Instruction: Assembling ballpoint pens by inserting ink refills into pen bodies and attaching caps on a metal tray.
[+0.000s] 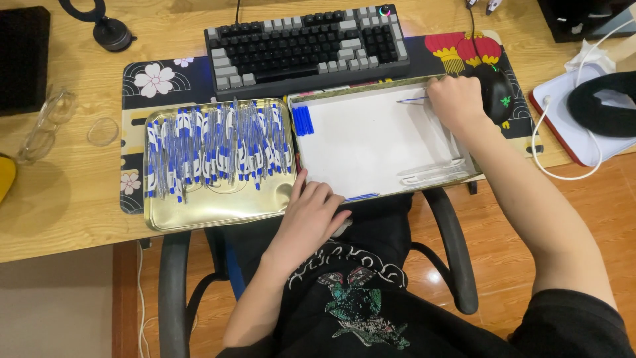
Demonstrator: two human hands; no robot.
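Leftmost, gold tray (199,215) packed with blue-white pens (218,142); left hand (311,212) rests fingers loosely curled, empty, on white box (371,142) rim. Right hand (456,101) pinches a thin blue refill (412,100) at box's far corner; best grip near the tip, keeping it level.

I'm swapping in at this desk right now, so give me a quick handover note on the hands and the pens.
Right hand: in the white tray, pinching a thin blue refill.
Left hand: resting on the white tray's near edge, apparently empty.
Done: gold tray holds rows of assembled blue-and-white pens.
Left: blue caps and a few clear barrels in the white tray.
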